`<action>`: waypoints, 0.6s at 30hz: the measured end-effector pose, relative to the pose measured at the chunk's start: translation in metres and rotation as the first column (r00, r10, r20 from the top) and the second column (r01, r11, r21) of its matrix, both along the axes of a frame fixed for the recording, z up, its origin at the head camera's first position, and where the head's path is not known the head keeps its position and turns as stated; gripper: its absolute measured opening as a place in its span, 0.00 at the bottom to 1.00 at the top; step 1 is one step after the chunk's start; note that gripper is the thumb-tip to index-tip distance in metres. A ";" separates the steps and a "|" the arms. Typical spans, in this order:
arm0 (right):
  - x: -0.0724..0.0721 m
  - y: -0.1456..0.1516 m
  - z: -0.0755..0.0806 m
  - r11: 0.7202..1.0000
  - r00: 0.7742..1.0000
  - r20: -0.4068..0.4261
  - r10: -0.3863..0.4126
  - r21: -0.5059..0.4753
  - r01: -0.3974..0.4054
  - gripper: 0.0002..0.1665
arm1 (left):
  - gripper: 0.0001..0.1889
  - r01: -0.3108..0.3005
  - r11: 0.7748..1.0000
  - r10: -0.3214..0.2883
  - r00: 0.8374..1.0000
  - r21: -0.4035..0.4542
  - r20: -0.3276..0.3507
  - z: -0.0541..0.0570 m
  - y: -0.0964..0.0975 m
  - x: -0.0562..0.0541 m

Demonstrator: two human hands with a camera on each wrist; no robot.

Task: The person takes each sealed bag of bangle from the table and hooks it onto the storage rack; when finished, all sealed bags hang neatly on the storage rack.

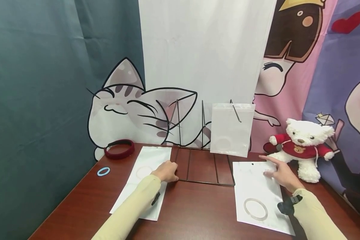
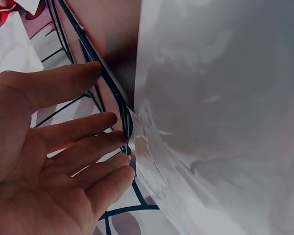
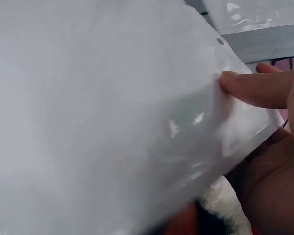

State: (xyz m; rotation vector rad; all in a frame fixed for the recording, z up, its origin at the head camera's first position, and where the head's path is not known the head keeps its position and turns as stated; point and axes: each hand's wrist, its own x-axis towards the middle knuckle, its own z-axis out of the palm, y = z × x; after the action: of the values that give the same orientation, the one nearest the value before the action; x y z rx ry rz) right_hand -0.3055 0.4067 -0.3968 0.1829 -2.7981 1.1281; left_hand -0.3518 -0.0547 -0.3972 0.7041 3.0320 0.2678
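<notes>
My left hand (image 1: 165, 171) is at the left side of a dark wire rack (image 1: 187, 166). In the left wrist view its loosely extended fingers (image 2: 90, 142) touch the rack's wire, beside a white plastic bag (image 1: 138, 186) lying on the table. My right hand (image 1: 283, 175) pinches the upper right edge of another white bag (image 1: 249, 186), which has a hole near its top and a pale ring showing through. The right wrist view has the thumb (image 3: 250, 88) on that bag's face and other fingers behind it. A third white bag (image 1: 232, 133) hangs from a rack hook.
A dark red headband (image 1: 120, 154) and a small blue ring (image 1: 103, 171) lie at the table's left. At the right back sits a white teddy bear (image 1: 301, 146) in a red top. Printed curtains (image 1: 204, 50) stand behind the table (image 1: 195, 213).
</notes>
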 end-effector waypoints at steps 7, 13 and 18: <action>0.009 -0.014 0.018 0.997 0.996 -0.094 -0.009 0.070 0.016 0.24 | 0.15 -0.001 1.000 0.001 1.000 -0.001 0.002 0.000 0.000 -0.002; 0.019 -0.025 0.032 0.997 0.985 -0.171 0.012 0.082 0.003 0.20 | 0.14 -0.001 1.000 0.001 1.000 -0.003 0.002 0.000 0.001 0.000; 0.026 -0.037 0.052 0.997 0.948 -0.315 0.046 0.068 -0.026 0.19 | 0.13 -0.001 1.000 0.001 1.000 0.010 0.001 -0.001 0.001 0.000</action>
State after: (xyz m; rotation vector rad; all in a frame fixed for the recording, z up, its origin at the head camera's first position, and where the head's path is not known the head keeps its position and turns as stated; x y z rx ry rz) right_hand -0.2792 0.3693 -0.3452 0.3860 -2.5541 0.9223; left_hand -0.3517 -0.0540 -0.3980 0.7029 3.0323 0.2831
